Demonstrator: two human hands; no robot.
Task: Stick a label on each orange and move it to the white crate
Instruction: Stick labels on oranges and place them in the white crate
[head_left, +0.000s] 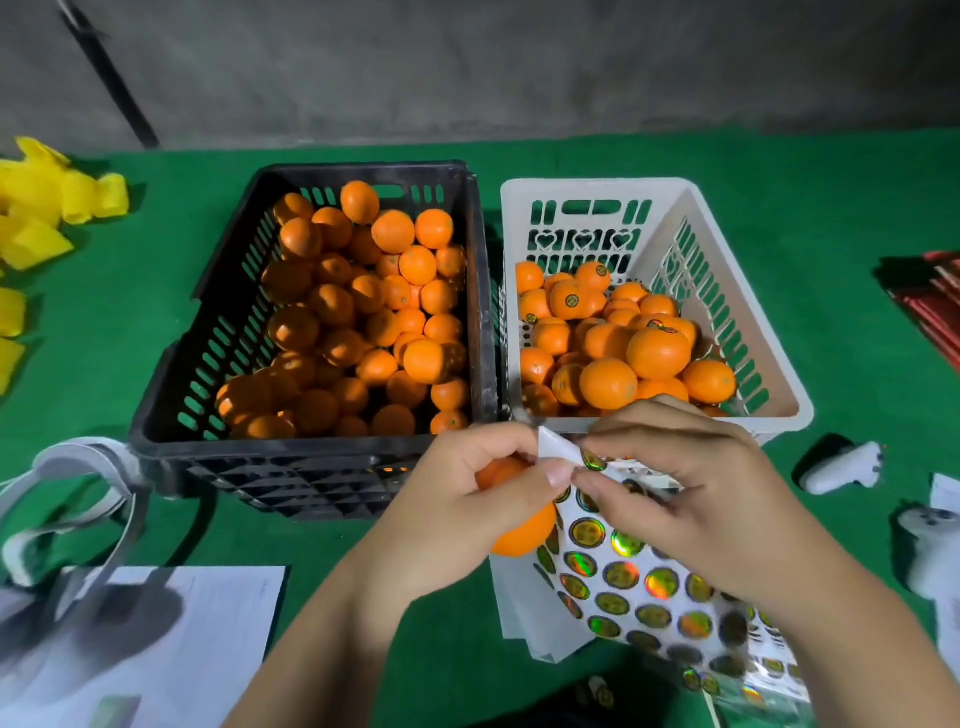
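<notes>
Now the left hand (467, 499) curls round a smooth orange (519, 530) just in front of the black crate (171, 405), thumb and fingers also nipping the curled edge of the sticker sheet (639, 597). The right hand (691, 488) comes in from above, fingertips pinching at that same white edge. Glossy, round holographic labels (587, 532) dot the sheet. The slotted white crate (779, 395) is half full of oranges, on green felt (104, 322).
</notes>
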